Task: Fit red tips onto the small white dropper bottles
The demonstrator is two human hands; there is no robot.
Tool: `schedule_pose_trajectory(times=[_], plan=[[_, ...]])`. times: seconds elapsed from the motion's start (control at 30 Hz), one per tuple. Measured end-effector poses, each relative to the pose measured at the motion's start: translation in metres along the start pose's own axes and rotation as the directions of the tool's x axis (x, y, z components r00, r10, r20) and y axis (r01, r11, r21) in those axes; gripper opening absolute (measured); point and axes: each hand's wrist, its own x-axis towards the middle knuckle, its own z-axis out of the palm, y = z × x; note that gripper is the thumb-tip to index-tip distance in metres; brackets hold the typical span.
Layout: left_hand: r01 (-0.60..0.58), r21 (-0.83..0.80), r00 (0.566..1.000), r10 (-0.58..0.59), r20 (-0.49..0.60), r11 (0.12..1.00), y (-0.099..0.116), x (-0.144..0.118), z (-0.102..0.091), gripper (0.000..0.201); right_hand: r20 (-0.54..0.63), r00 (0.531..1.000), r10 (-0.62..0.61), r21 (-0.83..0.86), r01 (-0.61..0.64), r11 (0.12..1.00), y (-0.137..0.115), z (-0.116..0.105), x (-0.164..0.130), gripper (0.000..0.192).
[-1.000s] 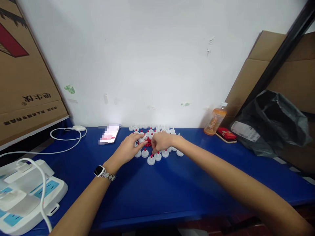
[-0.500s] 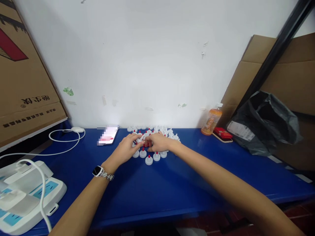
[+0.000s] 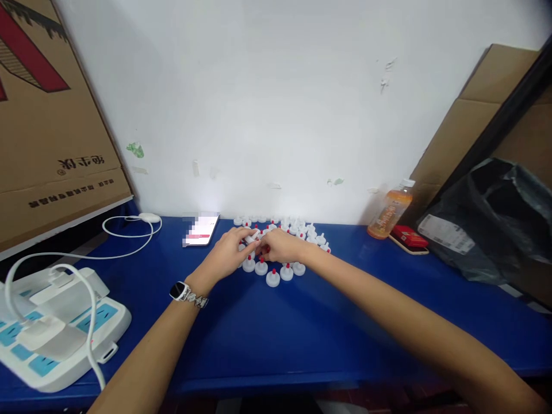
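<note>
A small white cap point(image 3: 252, 236) is being pinched in the fingers of the left hand point(image 3: 224, 257), just above the caps point(image 3: 276, 270) standing on the blue table point(image 3: 276, 339). The right hand point(image 3: 278, 246) is being held against it with fingers curled, though what is gripped there cannot be told. Neighbouring caps are likely being put at risk of toppling, since both hands are crowding the cluster.
</note>
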Motion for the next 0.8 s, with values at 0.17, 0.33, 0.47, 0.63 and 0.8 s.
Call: schedule_pose_trajectory(times=[0.17,0.33,0.47,0.63,0.8], plan=[[-0.011,0.003,1.0,0.011,0.005,1.0,0.001,-0.001,0.0,0.039,-0.011,1.0,-0.012,0.013,0.012,1.0,0.0,0.002,0.002,0.013],[-0.003,0.01,1.0,0.003,0.012,1.0,0.003,-0.001,0.0,0.041,0.027,0.999,0.024,0.034,-0.025,0.999,0.0,0.001,0.001,0.012],[-0.002,-0.01,1.0,0.003,0.022,1.0,0.007,0.0,-0.002,0.04,0.021,0.999,0.041,-0.033,-0.04,0.999,0.004,0.003,0.0,0.012],[0.036,-0.008,0.999,-0.037,-0.03,0.999,0.009,-0.001,-0.003,0.046,-0.122,0.99,0.065,0.05,-0.059,0.997,0.006,-0.004,-0.016,0.007],[0.037,-0.051,0.999,-0.039,-0.038,0.998,0.017,-0.002,0.001,0.048,-0.493,0.801,0.339,0.519,-0.042,0.854,0.001,-0.004,-0.038,0.016]])
